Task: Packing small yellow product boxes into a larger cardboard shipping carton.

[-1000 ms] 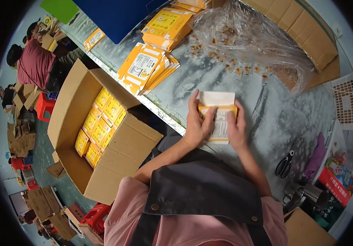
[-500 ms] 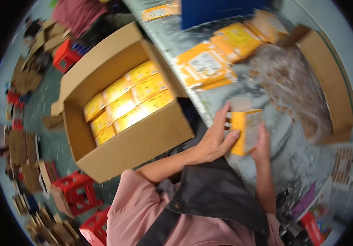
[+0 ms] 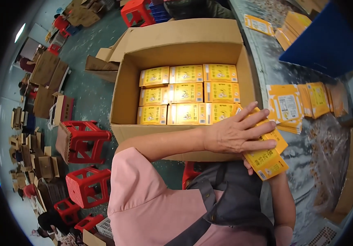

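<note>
Yellow printed cardboard carton is sitting between both hands, beside the right front corner of a large open brown corrugated box. Left hand is lying across it, fingers straight, slightly spread; thumb hidden, can't tell if gripping. Right hand, mostly hidden, is holding it from underneath, fingertips showing. Matching yellow cartons are filling three rows inside. Flat yellow-and-white carton blanks are lying on the mottled grey table.

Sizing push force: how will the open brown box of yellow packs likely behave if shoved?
Probably heavier than its cardboard suggests: the open brown box holds rows of yellow packs, though their contents are hidden. The packs may shift only slightly, sitting close together. The raised back flap would likely bend, being thin cardboard.
</note>
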